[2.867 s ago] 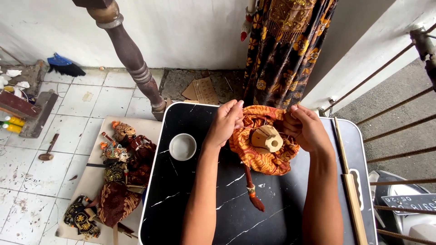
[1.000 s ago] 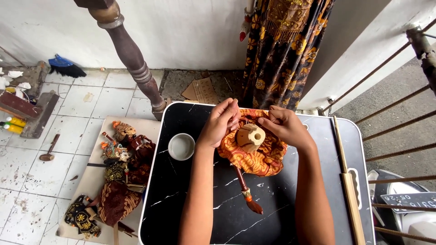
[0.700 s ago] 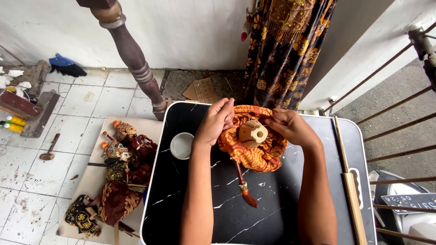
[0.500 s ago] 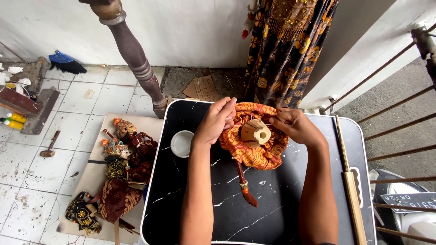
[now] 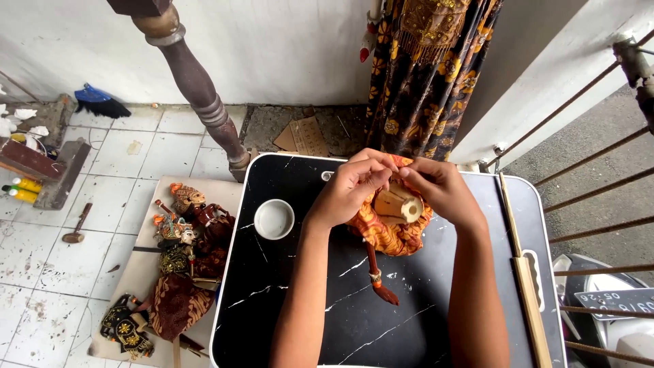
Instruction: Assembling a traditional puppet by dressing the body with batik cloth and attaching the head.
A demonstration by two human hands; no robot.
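On the black marble-look table (image 5: 306, 300) lies a rod puppet body in orange patterned cloth (image 5: 392, 235), with a pale wooden neck piece (image 5: 398, 204) sticking up from it. A thin reddish puppet arm (image 5: 378, 276) trails from the cloth toward me. My left hand (image 5: 351, 187) pinches the cloth at the far side of the wooden piece. My right hand (image 5: 439, 187) pinches the same cloth edge right beside it, fingertips almost touching. A small white bowl (image 5: 274, 219) sits to the left of my left hand.
Several finished puppets (image 5: 180, 259) lie on a board on the tiled floor at the left. A dark turned wooden post (image 5: 197, 88) and hanging batik cloth (image 5: 426, 75) stand behind the table. Bamboo sticks (image 5: 524, 272) rest along the table's right edge; a metal railing (image 5: 593, 204) runs to the right.
Both hands have drawn together at the far edge of the cloth. The orange cloth is gathered more tightly around the wooden piece than before.
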